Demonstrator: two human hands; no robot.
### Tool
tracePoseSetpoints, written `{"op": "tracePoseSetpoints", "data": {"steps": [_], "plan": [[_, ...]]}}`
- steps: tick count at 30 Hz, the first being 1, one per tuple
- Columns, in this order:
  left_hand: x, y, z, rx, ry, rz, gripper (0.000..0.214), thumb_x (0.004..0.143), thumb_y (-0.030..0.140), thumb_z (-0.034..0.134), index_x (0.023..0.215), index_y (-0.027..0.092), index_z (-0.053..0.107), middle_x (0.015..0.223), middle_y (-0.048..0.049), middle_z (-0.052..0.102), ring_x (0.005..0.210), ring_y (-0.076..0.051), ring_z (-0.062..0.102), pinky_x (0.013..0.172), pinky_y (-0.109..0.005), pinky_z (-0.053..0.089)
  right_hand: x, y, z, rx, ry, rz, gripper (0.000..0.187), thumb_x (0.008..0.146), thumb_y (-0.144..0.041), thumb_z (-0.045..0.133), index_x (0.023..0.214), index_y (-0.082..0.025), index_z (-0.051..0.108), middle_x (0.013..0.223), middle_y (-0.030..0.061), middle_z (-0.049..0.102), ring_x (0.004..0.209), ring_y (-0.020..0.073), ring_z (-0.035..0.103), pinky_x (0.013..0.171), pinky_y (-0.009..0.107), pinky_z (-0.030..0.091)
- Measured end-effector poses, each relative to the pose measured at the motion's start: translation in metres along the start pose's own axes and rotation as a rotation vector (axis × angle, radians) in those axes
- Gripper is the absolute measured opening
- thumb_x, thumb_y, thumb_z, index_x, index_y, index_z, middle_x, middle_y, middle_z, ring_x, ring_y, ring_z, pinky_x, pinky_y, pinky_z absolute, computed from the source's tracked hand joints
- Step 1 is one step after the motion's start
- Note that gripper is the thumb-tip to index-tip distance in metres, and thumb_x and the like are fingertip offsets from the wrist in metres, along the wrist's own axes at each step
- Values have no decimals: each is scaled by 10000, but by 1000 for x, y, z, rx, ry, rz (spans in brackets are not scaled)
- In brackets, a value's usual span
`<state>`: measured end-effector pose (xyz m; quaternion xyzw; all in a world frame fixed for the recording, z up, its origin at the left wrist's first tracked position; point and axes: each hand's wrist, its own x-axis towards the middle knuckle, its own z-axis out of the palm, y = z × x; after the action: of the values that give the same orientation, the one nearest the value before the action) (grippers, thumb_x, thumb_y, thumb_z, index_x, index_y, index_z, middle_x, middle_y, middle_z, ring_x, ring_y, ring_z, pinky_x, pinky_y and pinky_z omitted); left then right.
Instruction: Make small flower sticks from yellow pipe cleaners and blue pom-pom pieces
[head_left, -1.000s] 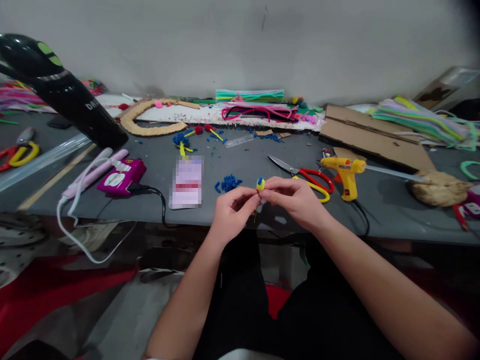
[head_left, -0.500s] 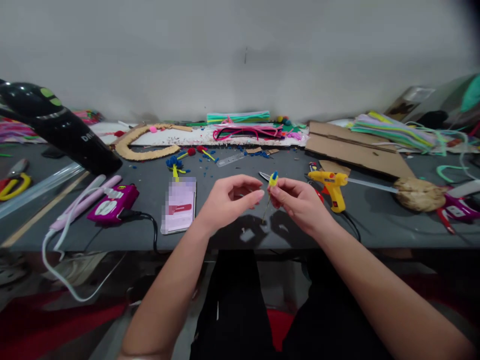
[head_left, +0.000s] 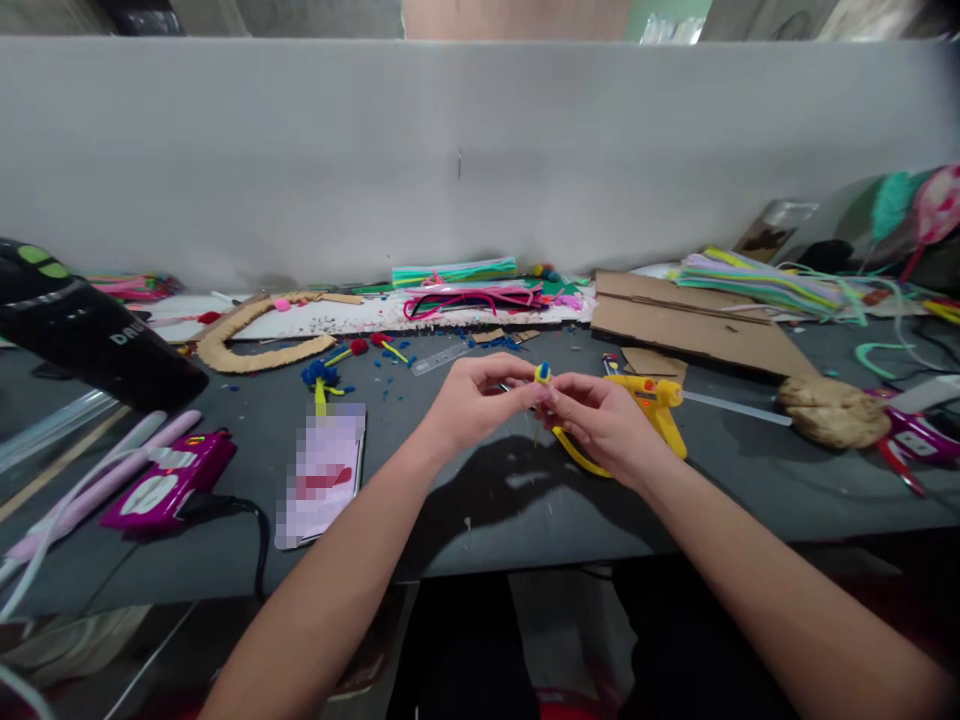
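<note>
A small blue-and-yellow fuzzy piece on a thin stem (head_left: 543, 373) is pinched above the desk between my two hands. My left hand (head_left: 480, 400) closes on it from the left, thumb and fingertips together at its base. From the other side my right hand (head_left: 600, 415) grips the same piece with thumb and bent fingers. The stem's lower end shows faintly beneath the fingertips. Just right of my right hand lies a yellow glue gun (head_left: 667, 420), partly covered by it. A yellow loop handle (head_left: 574, 455) pokes out below that hand.
On the left are a phone (head_left: 326, 480), a purple device (head_left: 172, 485) with cables and a tilted black bottle (head_left: 97, 335). A blue fuzzy flower (head_left: 321, 376) lies behind the phone. Pipe cleaners (head_left: 480, 297), cardboard (head_left: 690, 320) and a curved tan strip (head_left: 262, 355) line the back.
My left hand has moved in to meet the right and now holds the fuzzy piece too. The camera view has tilted up and shifted, showing the top of the partition.
</note>
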<state>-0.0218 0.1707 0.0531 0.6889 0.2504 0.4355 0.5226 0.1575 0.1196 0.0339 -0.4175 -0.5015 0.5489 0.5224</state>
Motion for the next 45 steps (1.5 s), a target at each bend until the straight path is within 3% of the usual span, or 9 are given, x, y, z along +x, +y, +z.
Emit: {"op": "tracePoseSetpoints", "data": {"steps": [5, 12, 17, 21, 32, 45], "plan": [[-10, -2, 1, 7, 153, -46, 266, 688, 339, 818, 861, 146, 761, 805, -57, 754, 688, -149, 680, 638, -262, 572, -7, -11, -2, -153, 177, -131, 228, 786, -414, 756, 905, -232, 690, 895, 49, 729, 800, 190, 689, 780, 365, 584], [-15, -4, 5, 32, 150, 41, 295, 706, 346, 810, 920, 148, 763, 876, -61, 766, 765, -166, 709, 722, -278, 594, -22, -21, 14, -341, 251, -258, 165, 840, -378, 707, 942, -250, 723, 899, 56, 745, 814, 222, 715, 807, 404, 597], [-15, -6, 5, 98, 168, 44, 302, 695, 370, 815, 898, 152, 760, 827, -54, 758, 687, -143, 685, 653, -253, 577, -25, -22, 15, -510, 337, -340, 151, 844, -372, 699, 928, -251, 732, 884, 51, 731, 782, 213, 697, 734, 372, 591], [-16, -6, 7, 132, 148, 40, 313, 688, 394, 815, 875, 151, 754, 809, -57, 753, 664, -137, 670, 627, -243, 561, -27, -22, 14, -614, 337, -379, 139, 849, -370, 690, 894, -244, 729, 850, 44, 715, 735, 194, 675, 681, 342, 574], [-16, -7, 8, 179, 102, 99, 288, 691, 377, 815, 859, 154, 749, 808, -49, 752, 674, -130, 667, 631, -228, 552, -26, -21, 14, -629, 332, -369, 127, 842, -332, 688, 856, -209, 713, 780, 24, 706, 684, 158, 660, 621, 269, 552], [-16, -8, 7, 209, 77, 84, 276, 707, 384, 800, 857, 156, 754, 801, -54, 749, 687, -137, 663, 645, -243, 542, -25, -22, 12, -690, 268, -395, 98, 857, -296, 667, 862, -200, 688, 791, 23, 690, 690, 147, 638, 620, 258, 525]]}}
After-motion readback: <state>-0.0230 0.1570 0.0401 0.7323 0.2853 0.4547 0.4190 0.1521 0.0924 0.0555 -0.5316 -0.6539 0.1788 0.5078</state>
